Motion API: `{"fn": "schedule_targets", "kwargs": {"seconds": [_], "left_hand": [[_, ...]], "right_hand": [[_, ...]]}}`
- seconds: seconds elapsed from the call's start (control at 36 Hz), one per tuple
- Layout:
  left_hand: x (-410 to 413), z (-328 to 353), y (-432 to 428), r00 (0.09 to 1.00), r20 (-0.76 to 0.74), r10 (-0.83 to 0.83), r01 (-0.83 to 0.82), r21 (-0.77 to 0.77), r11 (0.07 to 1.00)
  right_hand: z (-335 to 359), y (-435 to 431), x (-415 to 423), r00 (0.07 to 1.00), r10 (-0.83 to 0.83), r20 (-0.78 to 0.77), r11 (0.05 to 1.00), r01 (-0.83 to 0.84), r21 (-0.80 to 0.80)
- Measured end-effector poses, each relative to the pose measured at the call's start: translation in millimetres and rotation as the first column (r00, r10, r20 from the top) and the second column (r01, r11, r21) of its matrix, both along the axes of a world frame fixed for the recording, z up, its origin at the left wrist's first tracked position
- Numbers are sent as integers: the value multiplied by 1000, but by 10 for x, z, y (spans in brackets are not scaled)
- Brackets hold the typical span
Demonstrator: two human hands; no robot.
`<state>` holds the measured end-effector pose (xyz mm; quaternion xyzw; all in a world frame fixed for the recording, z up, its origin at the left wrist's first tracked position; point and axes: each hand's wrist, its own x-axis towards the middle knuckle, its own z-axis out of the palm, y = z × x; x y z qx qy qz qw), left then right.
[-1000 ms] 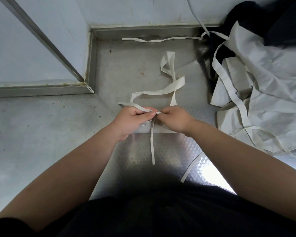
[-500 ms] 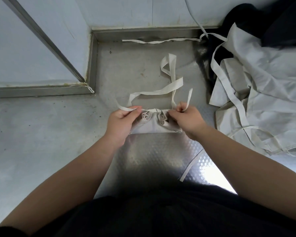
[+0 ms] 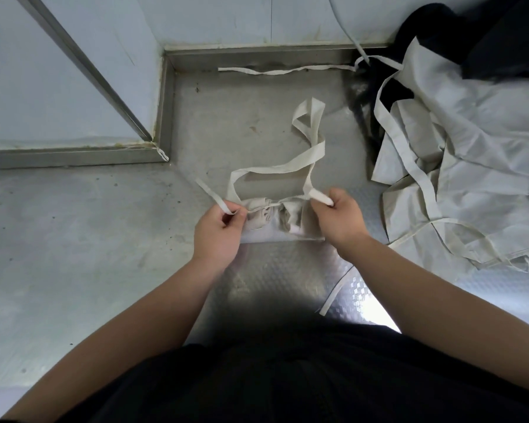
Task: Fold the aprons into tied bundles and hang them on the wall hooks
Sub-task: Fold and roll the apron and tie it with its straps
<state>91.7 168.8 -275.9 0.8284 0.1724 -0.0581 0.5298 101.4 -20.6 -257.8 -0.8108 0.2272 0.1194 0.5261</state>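
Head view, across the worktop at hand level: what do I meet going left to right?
Left hand → folded apron bundle → right hand → pile of loose aprons. Each hand pinches an end of the tie strap.

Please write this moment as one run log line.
step: tying knot | left hand: pinches strap | right hand: grips other strap | folded apron: on counter between hands
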Motion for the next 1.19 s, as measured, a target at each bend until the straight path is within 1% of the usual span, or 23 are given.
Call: {"fn": "schedule_targets", "kwargs": {"seconds": [0.06, 0.11, 0.17, 0.22, 0.28, 0.33, 0.39, 0.42, 0.47, 0.56, 0.58, 0.64, 0.72, 0.78, 0.81, 0.86, 0.94, 1.03, 1.11, 1.19], "left_hand": [[-7, 15, -8, 993, -20, -114, 115, 65, 991], [-6, 41, -8, 982, 7, -186, 184, 134, 974], [1, 66, 6, 968, 66, -242, 221, 230, 948], [-1, 75, 1, 948, 108, -299, 253, 315, 915], [-18, 73, -16, 925, 124, -359, 294, 366, 883], [-21, 64, -33, 898, 138, -417, 333, 406, 851], [-3, 75, -38, 888, 131, -441, 352, 424, 835], [6, 78, -37, 886, 117, -448, 361, 433, 826], [23, 66, -46, 873, 77, -482, 396, 465, 791], [34, 46, -88, 853, 31, -521, 433, 514, 740], [38, 43, -94, 861, 28, -507, 421, 518, 744], [40, 29, -71, 895, 43, -444, 363, 509, 781], [-5, -4, -10, 938, 66, -339, 269, 476, 837], [-57, -47, -13, 967, 69, -243, 189, 441, 877], [-76, -57, -29, 983, 72, -171, 130, 390, 912], [-113, -51, -58, 998, 31, -45, 35, 285, 958], [-125, -49, -64, 998, -6, 62, -60, 186, 981], [-155, -48, -45, 989, -57, 136, -130, 98, 987], [-144, -60, -12, 983, -94, 156, -147, 98, 984], [-75, -68, -7, 974, -107, 198, -184, 132, 974]], "right_hand": [[54, -36, -10, 1000, -7, -22, 996, 9, 91], [108, -31, -22, 1000, 15, -7, 987, -14, 159], [136, 41, -15, 999, 49, 4, 982, -49, 181], [131, 117, -11, 999, 43, 7, 983, -44, 178], [147, 153, -14, 1000, 19, 14, 980, -21, 198], [161, 149, 5, 1000, -13, 14, 966, 9, 259], [176, 122, 39, 999, -32, 0, 940, 30, 339], [170, 112, 50, 1000, -17, -8, 932, 19, 362], [141, 100, 38, 997, 78, -22, 946, -67, 317], [103, 84, -30, 969, 234, -76, 966, -222, 134], [97, 66, -33, 964, 253, -85, 967, -249, 60], [95, 32, -27, 958, 277, -70, 955, -282, -95], [92, 42, -61, 916, 395, -75, 858, -397, -327], [63, 48, -105, 917, 388, -90, 834, -391, -389], [50, 39, -123, 924, 371, -90, 838, -374, -397], [38, 17, -144, 932, 355, -68, 843, -351, -407], [55, -17, -159, 945, 327, -32, 874, -315, -370], [14, -66, -156, 966, 248, -68, 911, -256, -324], [-29, -58, -134, 990, 85, -115, 968, -109, -224], [-41, -80, -82, 978, -57, -202, 990, 30, -136]]}}
